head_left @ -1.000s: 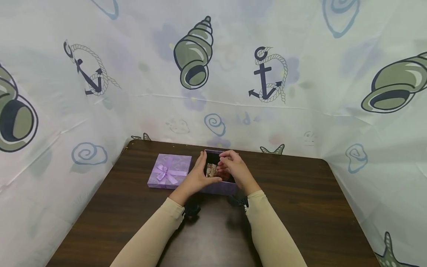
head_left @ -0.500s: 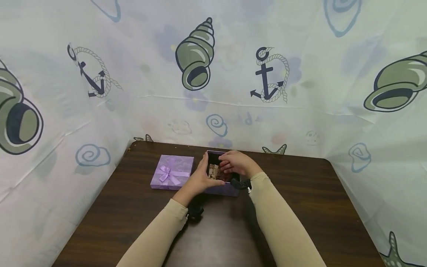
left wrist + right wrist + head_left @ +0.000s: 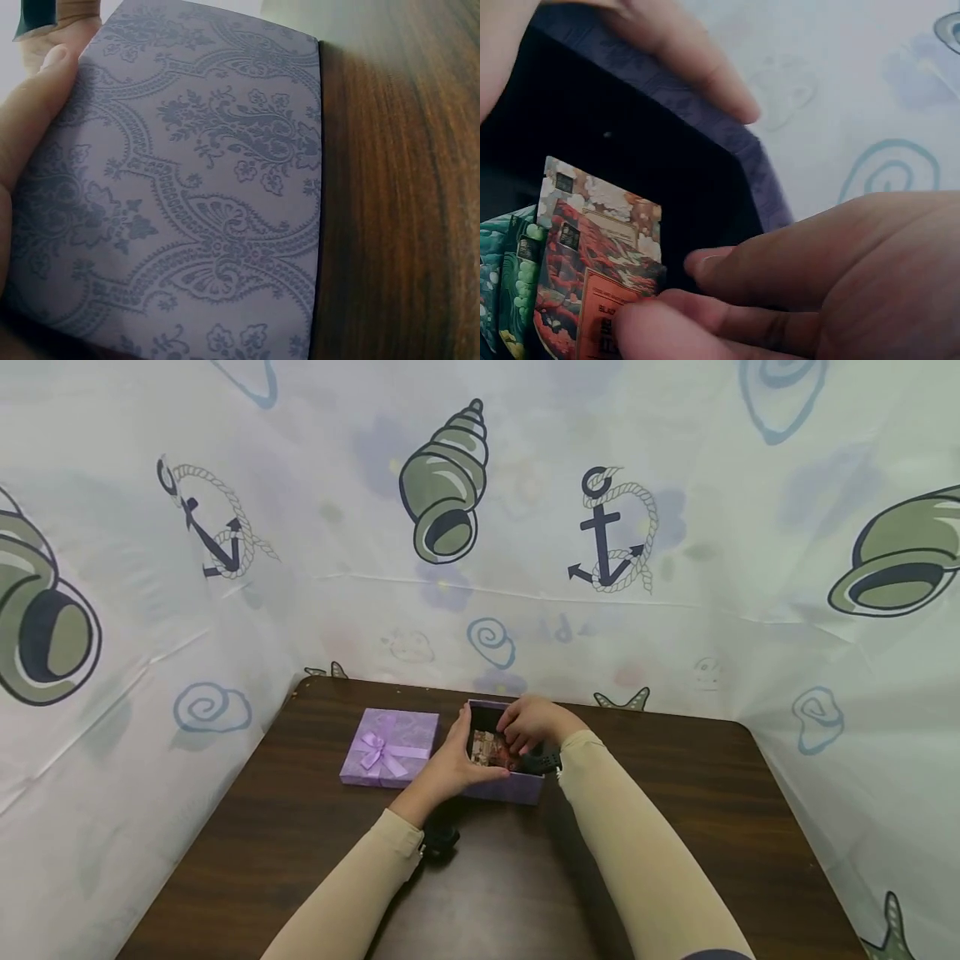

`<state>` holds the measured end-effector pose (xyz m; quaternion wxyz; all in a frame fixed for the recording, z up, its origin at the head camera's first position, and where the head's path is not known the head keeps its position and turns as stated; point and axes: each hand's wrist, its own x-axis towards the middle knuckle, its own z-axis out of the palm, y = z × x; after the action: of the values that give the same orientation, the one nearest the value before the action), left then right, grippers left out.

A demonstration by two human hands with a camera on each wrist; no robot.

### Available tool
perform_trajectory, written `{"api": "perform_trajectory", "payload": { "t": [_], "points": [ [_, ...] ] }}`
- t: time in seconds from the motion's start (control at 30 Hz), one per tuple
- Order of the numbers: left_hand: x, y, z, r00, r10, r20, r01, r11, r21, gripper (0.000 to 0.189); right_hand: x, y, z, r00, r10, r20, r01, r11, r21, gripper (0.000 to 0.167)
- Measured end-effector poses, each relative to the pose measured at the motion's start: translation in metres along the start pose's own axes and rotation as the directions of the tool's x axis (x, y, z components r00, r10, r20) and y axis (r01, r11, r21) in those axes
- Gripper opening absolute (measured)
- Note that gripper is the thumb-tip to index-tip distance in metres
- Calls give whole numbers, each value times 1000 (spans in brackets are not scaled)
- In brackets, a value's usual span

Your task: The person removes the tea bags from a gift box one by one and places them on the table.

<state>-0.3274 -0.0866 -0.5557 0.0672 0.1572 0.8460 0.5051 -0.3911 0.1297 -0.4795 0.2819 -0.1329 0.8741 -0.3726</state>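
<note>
A purple patterned box (image 3: 510, 788) stands uncovered on the table, its inside black. My left hand (image 3: 448, 764) holds it at the near left corner, thumb along the front wall and fingers along the left side. The thumb (image 3: 34, 116) lies against the paisley-printed wall in the left wrist view. My right hand (image 3: 540, 720) reaches inside the box. In the right wrist view its thumb and fingers pinch the right edge of a red printed packet (image 3: 566, 281). A beige packet (image 3: 626, 206) stands behind that one, and green packets (image 3: 517, 289) are to its left.
A lilac lid (image 3: 393, 735) with a ribbon bow lies on the table left of the box. The dark wooden table (image 3: 300, 852) ends at a printed curtain (image 3: 330, 527) behind and at the sides. A black camera (image 3: 441, 842) hangs under the left wrist.
The right hand has gone lower into the box, its wrist swinging right and its fingers now pointing down at the packets. The left hand keeps its hold on the box.
</note>
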Motion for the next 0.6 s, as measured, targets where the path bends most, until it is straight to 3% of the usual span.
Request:
{"api": "perform_trajectory", "payload": {
  "t": [0.27, 0.43, 0.6],
  "points": [
    [-2, 0, -2, 1000, -2, 5, 2, 1000, -9, 149, 0, -11, 10, 997, 31, 73, -18, 984, -177, 40],
    [-2, -1, -1, 1000, -5, 4, 5, 1000, -12, 148, 2, -11, 16, 999, 25, 46, -12, 965, -261, 39],
    [-3, -1, -1, 1000, -28, 9, 28, 999, -15, 148, 1, -8, 21, 1000, -17, 16, 21, 950, -310, 25]
  ]
}}
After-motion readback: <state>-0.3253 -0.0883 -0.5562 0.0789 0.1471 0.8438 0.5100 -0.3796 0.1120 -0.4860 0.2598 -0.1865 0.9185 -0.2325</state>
